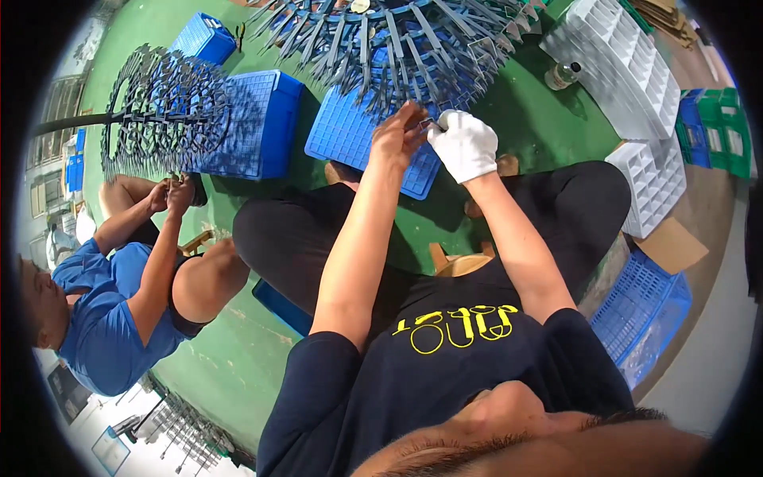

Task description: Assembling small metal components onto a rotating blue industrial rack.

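Observation:
My bare left hand [397, 137] and my right hand [464, 146], which wears a white glove, meet at the lower edge of a round rack [381, 48] hung with many narrow grey metal pieces. Both hands are closed, fingertips almost touching. A small grey metal piece [427, 124] shows between them, at the glove's fingertips. What the left fingers pinch is too small to make out. Below the rack, partly behind my left hand and forearm, lies a blue plastic crate [340, 131].
To the left, a seated co-worker [119, 310] in blue handles a similar rack [167, 111] beside a blue crate [274, 119]. White compartment trays [656, 179], a bottle [562, 75] and a blue basket [636, 302] stand right. A wooden stool [461, 264] shows between my legs.

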`<state>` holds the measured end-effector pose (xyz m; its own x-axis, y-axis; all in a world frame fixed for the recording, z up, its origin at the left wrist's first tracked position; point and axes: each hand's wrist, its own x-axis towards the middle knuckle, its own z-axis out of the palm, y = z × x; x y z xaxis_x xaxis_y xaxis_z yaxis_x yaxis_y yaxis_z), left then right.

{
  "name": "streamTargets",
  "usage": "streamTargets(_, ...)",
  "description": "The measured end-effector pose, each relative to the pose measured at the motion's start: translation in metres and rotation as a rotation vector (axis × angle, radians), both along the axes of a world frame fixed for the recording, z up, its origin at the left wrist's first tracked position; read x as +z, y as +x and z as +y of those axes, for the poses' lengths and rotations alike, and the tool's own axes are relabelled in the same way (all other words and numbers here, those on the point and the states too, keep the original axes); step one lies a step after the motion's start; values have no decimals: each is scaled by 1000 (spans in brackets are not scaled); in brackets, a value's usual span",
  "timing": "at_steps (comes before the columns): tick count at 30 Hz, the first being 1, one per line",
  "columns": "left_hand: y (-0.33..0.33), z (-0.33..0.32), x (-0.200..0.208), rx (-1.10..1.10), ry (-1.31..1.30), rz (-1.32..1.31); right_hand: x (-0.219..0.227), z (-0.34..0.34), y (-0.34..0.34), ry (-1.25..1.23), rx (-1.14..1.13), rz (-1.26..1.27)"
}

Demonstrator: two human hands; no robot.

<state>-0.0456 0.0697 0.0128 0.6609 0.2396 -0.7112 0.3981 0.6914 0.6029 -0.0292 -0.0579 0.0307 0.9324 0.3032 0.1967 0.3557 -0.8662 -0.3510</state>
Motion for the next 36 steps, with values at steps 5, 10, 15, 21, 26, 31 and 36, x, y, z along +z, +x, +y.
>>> streamTargets(5,14,3,-12,55,-76,-44,-6,4,3,36,-16,-45)
streamTargets(10,16,2,-16,40,-47,-55,-16,3,4,100,-17,-162)
streamTargets(15,17,1,-14,49,-47,-56,-20,4,7,115,-15,-240)
streamTargets(21,17,2,-15,35,-38,-68,-17,4,6,79,-7,-234)
streamTargets(26,18,2,-14,45,-43,-55,-19,6,6,52,-4,-259)
streamTargets(31,19,1,-17,63,-39,-53,-15,8,4,53,-19,-273)
streamTargets(36,19,2,-19,37,-41,-63,-9,9,3,18,-24,-268)
